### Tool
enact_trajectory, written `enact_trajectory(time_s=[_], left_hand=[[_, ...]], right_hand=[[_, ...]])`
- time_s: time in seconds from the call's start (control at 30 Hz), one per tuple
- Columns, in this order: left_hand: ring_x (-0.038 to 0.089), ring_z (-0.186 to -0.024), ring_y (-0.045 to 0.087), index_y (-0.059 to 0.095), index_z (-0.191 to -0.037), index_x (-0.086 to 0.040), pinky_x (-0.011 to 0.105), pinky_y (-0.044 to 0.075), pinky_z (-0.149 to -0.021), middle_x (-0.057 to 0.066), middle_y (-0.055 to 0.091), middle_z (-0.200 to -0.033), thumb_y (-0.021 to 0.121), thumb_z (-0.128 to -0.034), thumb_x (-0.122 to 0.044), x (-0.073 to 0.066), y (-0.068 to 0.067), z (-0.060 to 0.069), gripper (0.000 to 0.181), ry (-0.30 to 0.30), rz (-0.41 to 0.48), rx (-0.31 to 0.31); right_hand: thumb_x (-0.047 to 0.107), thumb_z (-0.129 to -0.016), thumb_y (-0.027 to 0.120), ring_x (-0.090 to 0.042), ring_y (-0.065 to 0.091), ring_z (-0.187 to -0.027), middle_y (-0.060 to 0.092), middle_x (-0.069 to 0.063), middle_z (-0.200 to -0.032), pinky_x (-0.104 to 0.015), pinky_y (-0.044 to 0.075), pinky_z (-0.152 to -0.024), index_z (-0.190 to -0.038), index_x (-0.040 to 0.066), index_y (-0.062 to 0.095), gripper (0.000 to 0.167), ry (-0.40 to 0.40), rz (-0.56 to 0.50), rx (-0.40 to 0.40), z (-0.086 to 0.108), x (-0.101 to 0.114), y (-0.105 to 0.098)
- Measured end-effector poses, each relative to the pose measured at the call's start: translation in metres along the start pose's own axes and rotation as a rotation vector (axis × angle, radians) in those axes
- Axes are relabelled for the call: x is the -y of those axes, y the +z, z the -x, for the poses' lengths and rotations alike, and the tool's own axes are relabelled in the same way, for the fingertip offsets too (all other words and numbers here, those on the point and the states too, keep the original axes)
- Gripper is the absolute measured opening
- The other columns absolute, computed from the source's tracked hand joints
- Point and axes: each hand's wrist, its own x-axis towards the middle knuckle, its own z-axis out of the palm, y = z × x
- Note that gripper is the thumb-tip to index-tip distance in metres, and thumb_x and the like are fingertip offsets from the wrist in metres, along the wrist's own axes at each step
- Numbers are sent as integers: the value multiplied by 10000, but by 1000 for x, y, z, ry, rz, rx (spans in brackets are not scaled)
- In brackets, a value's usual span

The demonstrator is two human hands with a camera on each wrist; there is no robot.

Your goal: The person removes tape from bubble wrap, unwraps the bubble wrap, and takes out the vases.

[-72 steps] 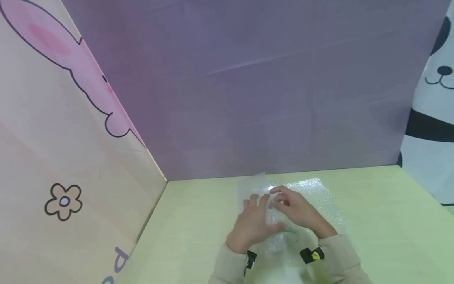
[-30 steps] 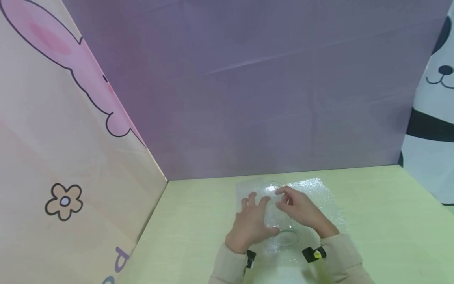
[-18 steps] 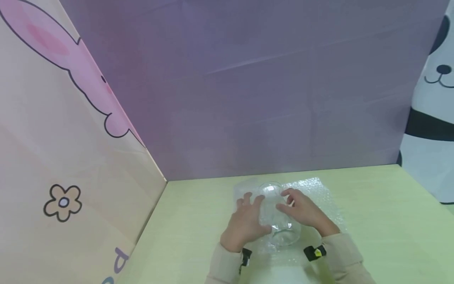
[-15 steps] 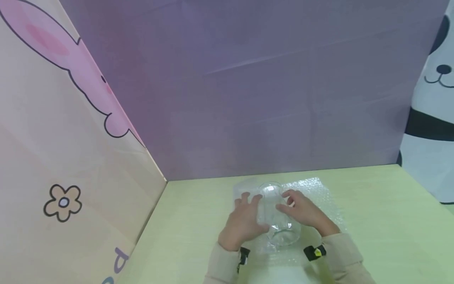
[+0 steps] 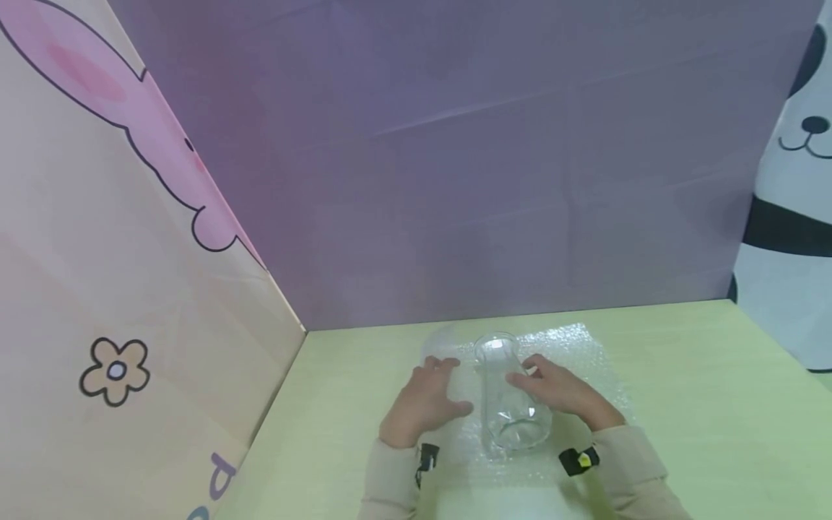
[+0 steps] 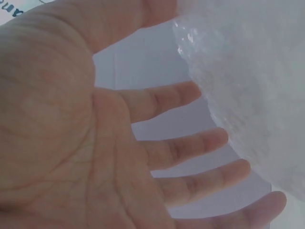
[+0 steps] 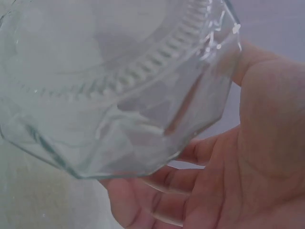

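A clear glass vase [image 5: 510,393] with a flared rim and faceted base lies on its side on a sheet of bubble wrap [image 5: 588,361]. My right hand [image 5: 552,383] grips its right side; in the right wrist view the fingers [image 7: 176,181] curl under the glass near the ribbed base [image 7: 119,81]. To the left of the vase, my left hand [image 5: 425,404] has its fingers spread and the thumb apart. In the left wrist view its fingertips [image 6: 217,138] are at the edge of the wrap [image 6: 252,86]; I cannot tell how firmly they touch.
The pale green table [image 5: 357,419] extends around the wrap on both sides. A purple-grey backdrop [image 5: 455,180] stands behind it. A wall with a rabbit and flower print [image 5: 117,370] borders the left, and a panda print [image 5: 789,224] the right.
My left hand has moved left and away from the vase, and the wrap flap over the glass has gone left with it. The vase is now uncovered. My right hand has shifted slightly right.
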Motion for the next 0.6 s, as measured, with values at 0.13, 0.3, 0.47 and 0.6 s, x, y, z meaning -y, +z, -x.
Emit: enact_trajectory(time_s=[0.13,0.3,0.47,0.6], left_hand=[[443,-1302,542,518,-1477,-133,610,525,-1016,216,521,-1458,824,-821,-391,8,0,-2,769,-4,4,19],[448,-1291,545,518,-1477,-131,617,523,-1010,225,526,-1446,811,-832,-410,17,1,-3,761,-12,21,38],[457,-1307,535,525,-1472,-125,626,513,-1023,243,516,-1458,794,-851,-414,22,1,-4,736,-27,35,55],[470,-1306,529,526,-1469,-121,640,508,-1018,253,514,-1450,788,-862,-399,26,0,-4,717,-49,47,68]], right_hand=[[615,-978,547,-328,676,-1058,653,-252,-1272,-516,596,-825,-1427,-14,469,777,9,-11,5,-1,-3,1],[612,-976,553,-290,678,-1030,673,-206,-1231,-461,603,-786,-1414,-22,478,774,34,-57,21,-2,-4,1],[610,-979,548,-290,671,-1048,669,-201,-1240,-441,598,-785,-1423,-31,468,784,50,-81,34,-2,-5,2],[600,-987,538,-276,663,-1037,669,-194,-1230,-395,579,-766,-1420,-31,468,768,48,-83,40,-2,-5,2]])
